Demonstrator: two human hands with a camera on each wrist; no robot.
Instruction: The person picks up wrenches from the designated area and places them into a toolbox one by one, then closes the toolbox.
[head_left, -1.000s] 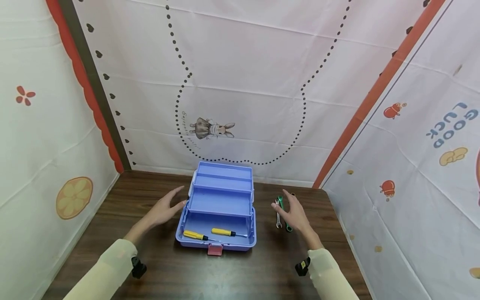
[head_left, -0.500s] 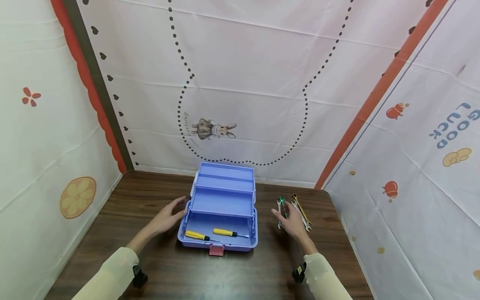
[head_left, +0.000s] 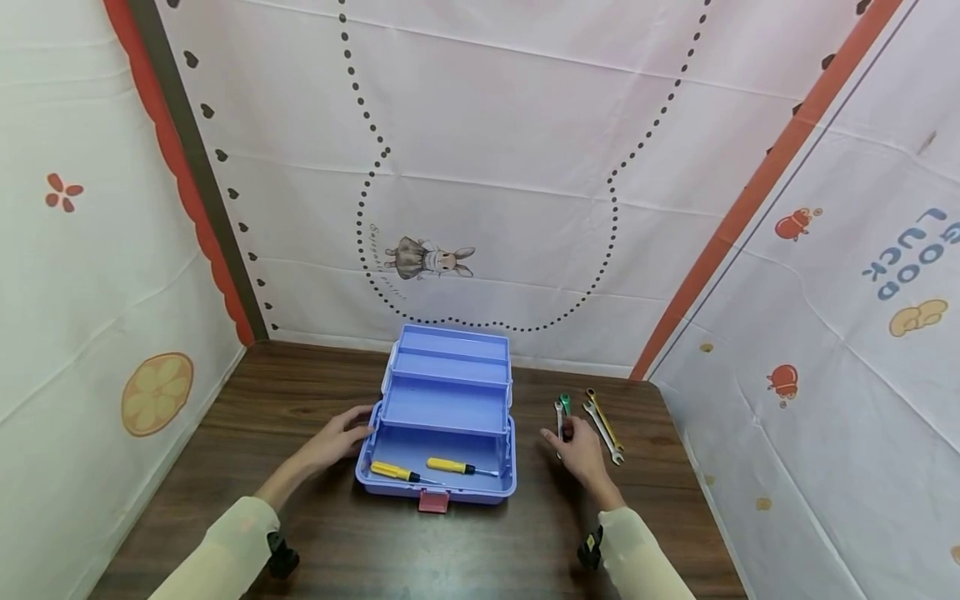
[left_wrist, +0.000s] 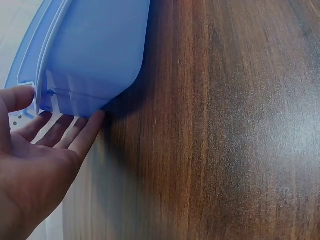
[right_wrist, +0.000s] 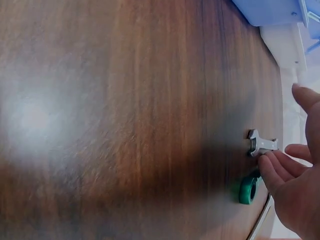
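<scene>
A blue toolbox (head_left: 448, 407) stands with its lid up and tiers raised. Two yellow-handled screwdrivers lie in its bottom: a left screwdriver (head_left: 392, 472) and a right screwdriver (head_left: 448, 466). My left hand (head_left: 332, 440) touches the box's left side with extended fingers (left_wrist: 89, 134), thumb near the rim. Over the table to the right, my right hand (head_left: 587, 457) reaches a silver wrench (right_wrist: 262, 144), its fingertips touching or very near it and its thumb held apart. Beside that wrench is a green wrench (right_wrist: 247, 190), partly hidden by the hand in the head view.
Farther right lie another silver wrench (head_left: 602, 432) and a yellow wrench (head_left: 604, 419), side by side. The dark wooden table (head_left: 465, 558) is enclosed by printed cloth walls (head_left: 480, 183) behind and at both sides. A red latch (head_left: 432, 502) hangs at the box's front.
My right hand has come down and slightly left onto the nearer wrenches, uncovering the yellow and second silver ones. My left hand has lowered against the box's side.
</scene>
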